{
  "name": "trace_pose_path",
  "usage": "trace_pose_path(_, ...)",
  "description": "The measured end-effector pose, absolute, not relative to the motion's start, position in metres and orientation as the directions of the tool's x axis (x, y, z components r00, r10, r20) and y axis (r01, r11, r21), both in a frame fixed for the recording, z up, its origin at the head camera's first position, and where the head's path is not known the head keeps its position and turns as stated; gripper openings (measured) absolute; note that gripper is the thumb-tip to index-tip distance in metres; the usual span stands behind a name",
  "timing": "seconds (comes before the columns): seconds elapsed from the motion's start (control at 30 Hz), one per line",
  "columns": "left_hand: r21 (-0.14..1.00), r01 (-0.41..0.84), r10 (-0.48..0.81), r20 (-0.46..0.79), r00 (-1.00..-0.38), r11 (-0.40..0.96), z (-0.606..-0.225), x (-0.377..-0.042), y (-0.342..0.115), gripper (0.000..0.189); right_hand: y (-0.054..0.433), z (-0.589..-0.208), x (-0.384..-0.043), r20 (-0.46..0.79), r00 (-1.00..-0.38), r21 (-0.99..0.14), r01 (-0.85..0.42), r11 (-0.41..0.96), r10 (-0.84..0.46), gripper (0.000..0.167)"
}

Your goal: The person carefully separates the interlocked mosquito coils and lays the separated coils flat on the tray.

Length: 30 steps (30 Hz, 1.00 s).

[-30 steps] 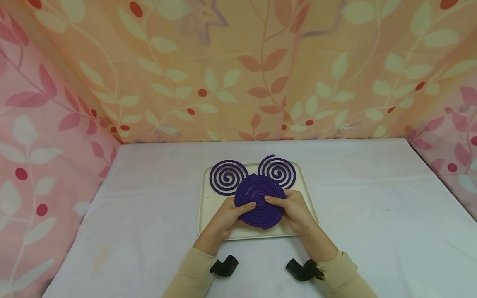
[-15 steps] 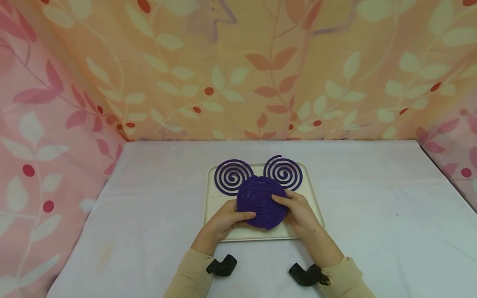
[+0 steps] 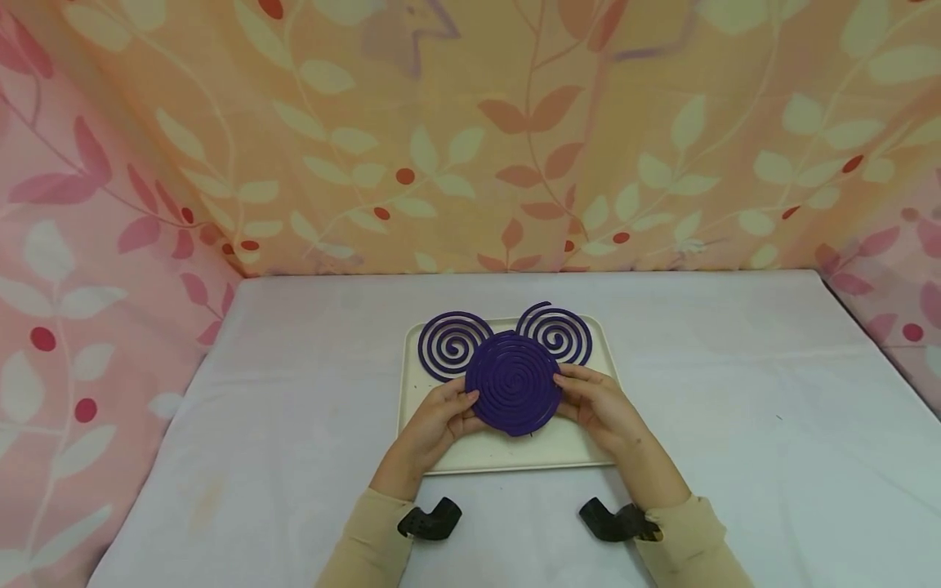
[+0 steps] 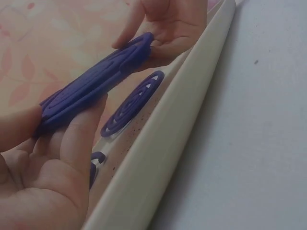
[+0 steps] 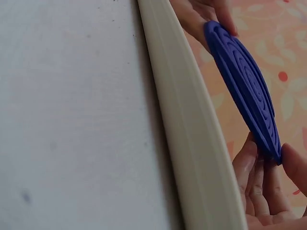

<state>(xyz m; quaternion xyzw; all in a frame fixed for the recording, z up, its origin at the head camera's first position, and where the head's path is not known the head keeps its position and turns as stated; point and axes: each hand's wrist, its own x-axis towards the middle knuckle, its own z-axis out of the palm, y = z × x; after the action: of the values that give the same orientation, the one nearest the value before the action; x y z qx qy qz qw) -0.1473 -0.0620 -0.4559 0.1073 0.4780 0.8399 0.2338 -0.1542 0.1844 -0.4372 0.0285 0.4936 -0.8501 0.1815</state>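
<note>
A thick purple mosquito coil [image 3: 513, 382], its rings packed tightly together, is held up over the tray with its flat face toward the head camera. My left hand [image 3: 437, 420] grips its left edge, thumb on the face and fingers behind. On the opposite edge, my right hand [image 3: 606, 408] pinches it the same way. Both wrist views show the coil edge-on and tilted, above the tray's rim. Behind it lie two thinner coils with open gaps, a left coil [image 3: 454, 349] and a right coil [image 3: 555, 337], both partly covered by the held one.
The cream tray [image 3: 515, 459] rests on a white-covered table [image 3: 294, 408], with dark crumbs on its floor. Black angled pieces [image 3: 434, 520] are fixed at both cuffs. Floral cloth [image 3: 367, 163] hangs behind and at the sides.
Both thumbs have slid outward from the coil's face to its edges. The held coil has shifted slightly away from me, and the two coils on the tray stay where they were.
</note>
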Motion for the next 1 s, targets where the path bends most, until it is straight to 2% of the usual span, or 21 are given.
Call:
trace_pose_path(0.37, 0.843, -0.293, 0.471, -0.054, -0.880, -0.450, -0.4525, -0.1505, -0.0646, 0.042, 0.1826, -0.4421, -0.1607, -0.190, -0.956, -0.846, 0.274, -0.457, -0.222, 0.039)
trace_pose_path(0.63, 0.821, -0.291, 0.464, -0.036, -0.885, -0.492, -0.4551, -0.1493, -0.0639, 0.037, 0.1806, -0.4408, -0.1578, -0.212, -0.965, -0.865, 0.258, -0.430, -0.152, 0.026)
trace_pose_path(0.83, 0.803, -0.283, 0.474, -0.001, -0.881, -0.525, -0.4583, -0.1486, -0.0640, 0.030, 0.1808, -0.4397, -0.1543, -0.211, -0.968, -0.885, 0.249, -0.394, -0.139, 0.037)
trace_pose_path(1.0, 0.800, -0.292, 0.454, -0.027, -0.891, -0.525, -0.4571, -0.1473, -0.0640, 0.033, 0.1800, -0.4396, -0.1529, -0.195, -0.972, -0.885, 0.233, -0.402, -0.134, 0.032)
